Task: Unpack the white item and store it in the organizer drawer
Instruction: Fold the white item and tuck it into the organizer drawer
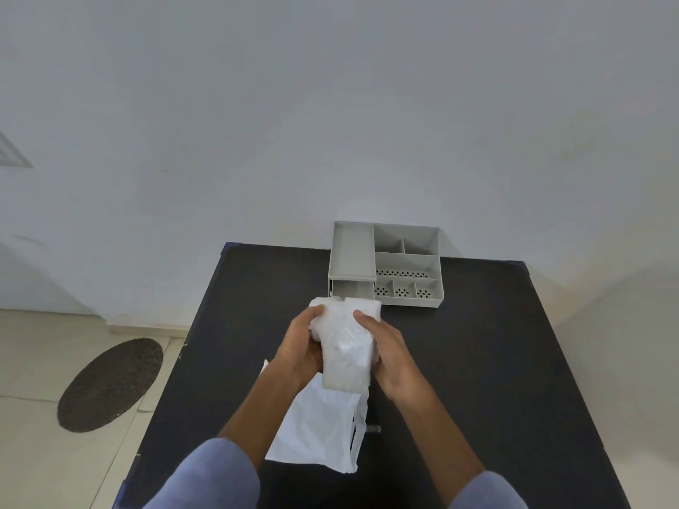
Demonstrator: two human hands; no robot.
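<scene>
Both hands up over the black table [477,361]. Left hand [299,349] and right hand [385,349], fingers closed on a white block-shaped item in crinkled clear plastic wrap [347,347]. Flat white plastic bag [319,431] lies below. Grey plastic compartment organizer [389,264] at far edge, its drawer [352,290] open.

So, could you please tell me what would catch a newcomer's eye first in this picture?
First, the white item, wrapped in clear plastic and held above the middle of the black table by the left hand and right hand. Behind it, at the table's far edge against the wall, stands the grey organizer with its drawer pulled slightly open. A white plastic bag lies flat beneath the forearms.
</scene>
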